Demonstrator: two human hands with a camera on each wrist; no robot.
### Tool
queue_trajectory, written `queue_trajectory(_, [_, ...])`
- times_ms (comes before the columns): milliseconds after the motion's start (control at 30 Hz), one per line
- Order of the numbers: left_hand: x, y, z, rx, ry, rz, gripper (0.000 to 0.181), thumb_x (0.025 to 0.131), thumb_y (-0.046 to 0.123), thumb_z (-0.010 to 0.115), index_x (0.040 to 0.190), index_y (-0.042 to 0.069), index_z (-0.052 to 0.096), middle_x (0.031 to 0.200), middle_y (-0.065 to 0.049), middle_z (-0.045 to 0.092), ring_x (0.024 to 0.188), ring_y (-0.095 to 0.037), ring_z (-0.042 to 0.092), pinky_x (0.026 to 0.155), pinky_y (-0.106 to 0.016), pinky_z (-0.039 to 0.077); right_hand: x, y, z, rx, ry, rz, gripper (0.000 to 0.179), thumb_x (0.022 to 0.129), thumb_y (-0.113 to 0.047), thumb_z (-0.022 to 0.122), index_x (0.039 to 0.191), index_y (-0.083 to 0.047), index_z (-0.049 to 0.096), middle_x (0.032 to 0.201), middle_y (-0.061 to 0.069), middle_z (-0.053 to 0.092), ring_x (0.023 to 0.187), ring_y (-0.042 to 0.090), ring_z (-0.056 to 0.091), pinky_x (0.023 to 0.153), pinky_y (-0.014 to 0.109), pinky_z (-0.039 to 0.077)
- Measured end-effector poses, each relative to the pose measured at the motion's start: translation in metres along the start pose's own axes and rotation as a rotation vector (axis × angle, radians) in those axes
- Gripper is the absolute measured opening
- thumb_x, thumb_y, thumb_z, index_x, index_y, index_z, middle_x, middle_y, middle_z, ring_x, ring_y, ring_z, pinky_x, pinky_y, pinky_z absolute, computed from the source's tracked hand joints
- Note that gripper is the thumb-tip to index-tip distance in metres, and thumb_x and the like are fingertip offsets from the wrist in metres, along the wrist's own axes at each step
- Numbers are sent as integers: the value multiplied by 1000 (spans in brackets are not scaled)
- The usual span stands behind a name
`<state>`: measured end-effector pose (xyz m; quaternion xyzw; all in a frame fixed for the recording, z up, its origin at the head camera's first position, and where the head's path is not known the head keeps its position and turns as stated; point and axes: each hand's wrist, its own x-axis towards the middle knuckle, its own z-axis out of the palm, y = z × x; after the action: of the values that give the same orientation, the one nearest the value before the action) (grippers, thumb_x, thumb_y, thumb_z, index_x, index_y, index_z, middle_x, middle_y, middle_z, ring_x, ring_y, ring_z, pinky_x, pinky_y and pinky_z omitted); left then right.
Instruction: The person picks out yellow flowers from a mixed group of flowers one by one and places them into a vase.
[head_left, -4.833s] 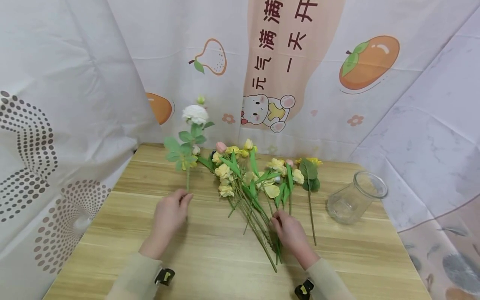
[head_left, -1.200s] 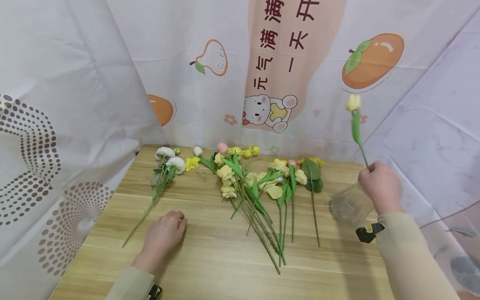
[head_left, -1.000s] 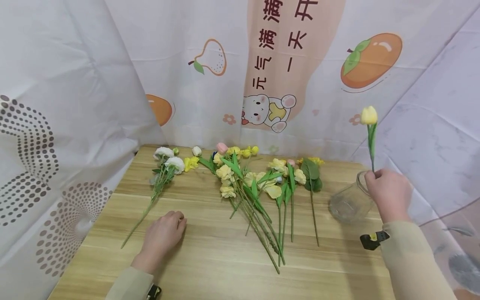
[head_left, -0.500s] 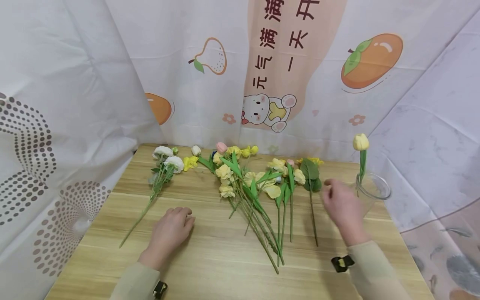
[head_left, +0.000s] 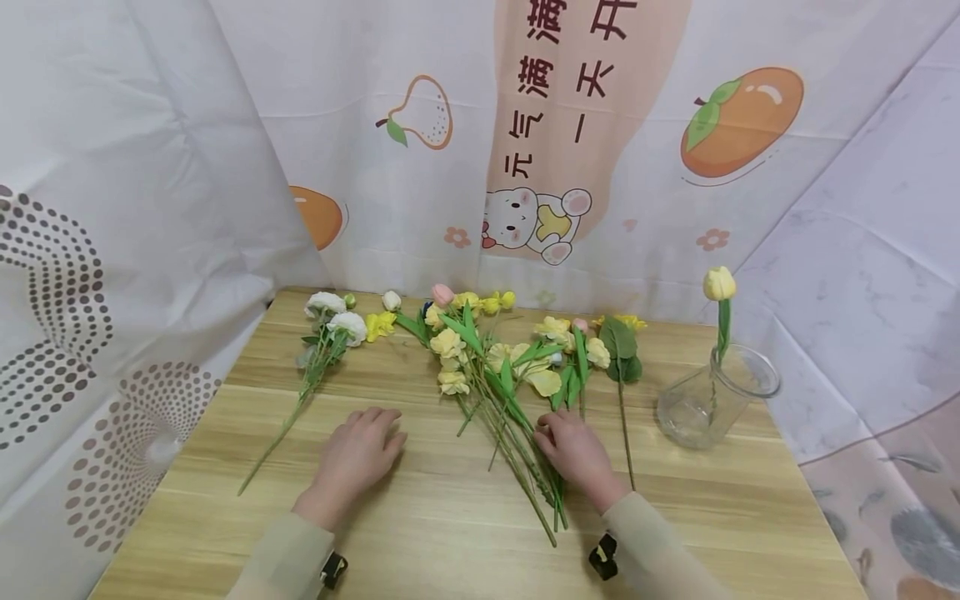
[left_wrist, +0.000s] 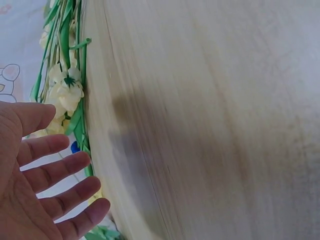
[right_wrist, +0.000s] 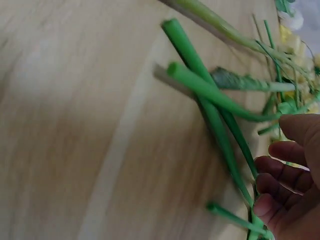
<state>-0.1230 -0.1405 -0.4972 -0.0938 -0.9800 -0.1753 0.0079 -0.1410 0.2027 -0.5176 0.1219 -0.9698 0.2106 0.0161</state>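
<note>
In the head view my left hand [head_left: 358,454] hovers over the table left of the flowers. The left wrist view shows its fingers [left_wrist: 57,172] spread and holding nothing. My right hand [head_left: 576,450] is at the green stems [head_left: 558,500] of the middle flowers. Loosely bent fingers [right_wrist: 282,175] lie beside those stems in the right wrist view, a gap showing between thumb and fingers; one stem runs behind the thumb. A pale yellow tulip [head_left: 718,284] leans upright in the clear glass jar [head_left: 686,417] at the right.
White flowers [head_left: 348,327] on a long stem lie at the left. Yellow blooms [head_left: 447,343] and a pink tulip [head_left: 442,295] lie among the middle pile. A stem with broad green leaves [head_left: 619,340] lies between pile and jar. A printed curtain [head_left: 420,192] hangs behind the table.
The white flowers, held by my left hand earliest, now lie at left. My right hand has put the pale yellow tulip into the jar, let go and moved left to the stems.
</note>
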Motion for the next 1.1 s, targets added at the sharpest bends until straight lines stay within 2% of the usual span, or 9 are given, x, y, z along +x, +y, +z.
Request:
queue_trajectory(167, [1, 4, 0, -22, -9, 6, 39, 99, 32, 66, 129, 7, 68, 126, -16, 68, 115, -40, 63, 95, -57, 52, 3, -2, 8, -15, 21, -28, 7, 95, -13, 73, 89, -10, 70, 85, 3, 62, 78, 19, 59, 68, 38, 53])
queue_trajectory(300, [1, 6, 2, -36, -1, 20, 35, 98, 30, 67, 125, 7, 69, 122, -16, 70, 110, -38, 65, 92, -55, 54, 4, -9, 6, 21, 34, 5, 7, 96, -10, 69, 89, -9, 67, 83, 3, 63, 74, 17, 57, 64, 35, 51])
queue_trajectory(400, [2, 9, 2, -56, 6, 20, 33, 99, 29, 67, 124, 8, 70, 121, -15, 71, 109, -38, 66, 92, -55, 55, 1, -21, 0, 79, 82, 9, 6, 96, -10, 66, 91, -10, 65, 77, 0, 60, 65, 12, 51, 57, 30, 46])
queue_trajectory(500, [3, 13, 0, -108, 10, 10, 32, 99, 28, 66, 123, 8, 71, 118, -13, 73, 108, -35, 68, 93, -53, 55, -3, -38, -5, 155, 133, -28, 6, 96, -10, 66, 91, -11, 64, 71, -4, 59, 58, 7, 48, 52, 26, 44])
queue_trajectory(633, [7, 21, 0, -198, -2, 13, 31, 100, 27, 66, 121, 6, 72, 107, -8, 74, 99, -27, 70, 90, -49, 56, -7, -59, -3, 211, 80, -83, 5, 98, -13, 66, 95, -9, 67, 70, -5, 62, 54, 3, 49, 49, 22, 45])
queue_trajectory(767, [9, 26, 4, -230, -36, 10, 31, 99, 27, 66, 120, 6, 72, 103, -7, 74, 96, -25, 70, 89, -48, 56, -11, -66, 4, 142, -34, -193, 16, 100, -13, 63, 111, -6, 72, 91, 6, 76, 67, 11, 66, 63, 28, 57])
queue_trajectory(867, [10, 27, 9, -223, -52, -3, 31, 99, 28, 66, 121, 6, 72, 105, -7, 74, 97, -25, 70, 91, -48, 56, -14, -60, 8, 64, -64, -313, 19, 98, -9, 65, 115, -7, 75, 107, 8, 77, 86, 19, 73, 80, 36, 61])
queue_trajectory(967, [10, 30, 14, -210, -64, -13, 32, 100, 30, 65, 121, 7, 73, 108, -9, 74, 99, -27, 70, 91, -49, 56, -17, -50, 9, 15, -25, -361, 16, 94, -5, 70, 107, -8, 77, 101, 7, 78, 91, 23, 74, 83, 40, 61])
queue_trajectory(1100, [13, 41, 22, -196, -90, -26, 36, 101, 36, 63, 120, 7, 72, 113, -12, 74, 104, -32, 70, 91, -51, 56, -20, -40, 5, -31, 88, -314, 14, 91, -4, 73, 104, -7, 77, 97, 8, 77, 88, 24, 74, 78, 40, 61])
